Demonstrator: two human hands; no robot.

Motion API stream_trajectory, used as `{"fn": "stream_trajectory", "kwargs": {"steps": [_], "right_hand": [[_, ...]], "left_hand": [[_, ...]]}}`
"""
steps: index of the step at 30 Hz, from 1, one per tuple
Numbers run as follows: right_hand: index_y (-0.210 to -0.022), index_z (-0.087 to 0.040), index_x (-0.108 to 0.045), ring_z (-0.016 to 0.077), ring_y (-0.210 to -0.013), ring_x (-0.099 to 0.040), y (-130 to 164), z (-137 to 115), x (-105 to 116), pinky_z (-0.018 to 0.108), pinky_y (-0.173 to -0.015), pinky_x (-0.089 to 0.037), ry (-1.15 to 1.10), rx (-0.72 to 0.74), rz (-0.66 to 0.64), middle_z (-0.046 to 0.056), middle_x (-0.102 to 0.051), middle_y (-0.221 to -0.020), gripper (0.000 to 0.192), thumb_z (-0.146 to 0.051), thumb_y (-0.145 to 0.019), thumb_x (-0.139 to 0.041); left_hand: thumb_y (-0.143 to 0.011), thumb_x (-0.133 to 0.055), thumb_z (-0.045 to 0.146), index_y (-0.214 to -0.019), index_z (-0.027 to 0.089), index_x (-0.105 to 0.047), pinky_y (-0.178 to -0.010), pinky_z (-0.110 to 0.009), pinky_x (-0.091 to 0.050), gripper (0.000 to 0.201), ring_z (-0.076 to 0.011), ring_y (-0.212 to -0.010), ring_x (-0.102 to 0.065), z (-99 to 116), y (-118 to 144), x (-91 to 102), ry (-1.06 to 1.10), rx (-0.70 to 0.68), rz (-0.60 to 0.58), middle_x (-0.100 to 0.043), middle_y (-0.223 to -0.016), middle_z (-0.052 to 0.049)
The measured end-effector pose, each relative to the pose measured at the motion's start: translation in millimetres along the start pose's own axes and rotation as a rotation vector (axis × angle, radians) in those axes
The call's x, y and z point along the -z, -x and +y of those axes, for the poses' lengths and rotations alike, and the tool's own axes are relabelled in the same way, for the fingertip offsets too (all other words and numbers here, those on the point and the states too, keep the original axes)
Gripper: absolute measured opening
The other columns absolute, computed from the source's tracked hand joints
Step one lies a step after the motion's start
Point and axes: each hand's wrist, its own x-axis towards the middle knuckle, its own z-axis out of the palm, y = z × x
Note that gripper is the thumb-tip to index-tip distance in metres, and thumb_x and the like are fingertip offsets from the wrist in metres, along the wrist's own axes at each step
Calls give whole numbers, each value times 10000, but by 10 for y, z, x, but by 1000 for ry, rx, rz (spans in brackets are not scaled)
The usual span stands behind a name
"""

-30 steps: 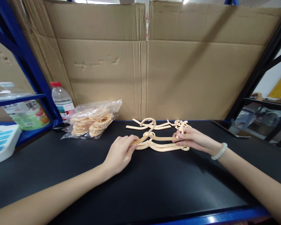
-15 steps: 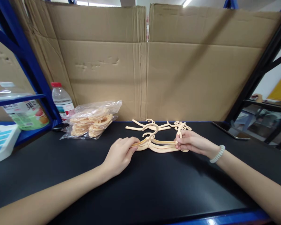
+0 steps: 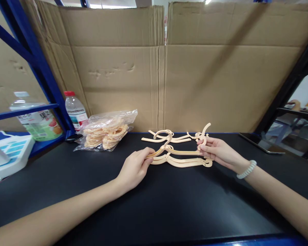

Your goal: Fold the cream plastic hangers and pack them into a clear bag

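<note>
Two bare forearms, no sleeves, white coiled bracelet [image 3: 246, 169] on the right wrist

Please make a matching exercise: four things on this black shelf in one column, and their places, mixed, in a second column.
1. cream hanger
2. plastic bag of hangers
3. red-capped water bottle
4. phone

a. far right, lying flat
b. beside the blue post
c. held at both ends by left hand and right hand
d. left of centre, by the cardboard

Pairs: 1-c, 2-d, 3-b, 4-a
</note>
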Motion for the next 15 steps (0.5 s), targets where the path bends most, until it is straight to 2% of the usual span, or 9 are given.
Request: {"fn": "stream_trajectory", "kwargs": {"steps": [9,12,15], "right_hand": [[-776,-153,-636,134,-822,-628,1,-20,58,289,-820,-524,33,-93,-132,17,-629,-858,281,-358,-686,-806],[-774,-150,-607,169,-860,-651,16,-22,74,317,-827,-520,14,-128,-183,20,-626,-839,286,-360,-710,-789],[-742,-147,-572,166,-823,-660,30,-31,64,325,-839,-511,10,-145,-205,15,-620,-801,300,-361,-719,-781]], "left_hand": [[-942,-416,246,-1001,235,-543,-682,-276,-388,141,-167,-707,-559,-9,-15,9,-21,-3,-4,-647,-841,12],[-940,-415,254,-992,236,-551,-675,-274,-391,146,-167,-697,-556,-3,-19,11,-25,3,-6,-644,-822,14],[-938,-414,252,-993,234,-552,-678,-274,-398,150,-167,-707,-563,6,-23,11,-23,4,-5,-651,-837,9]]}}
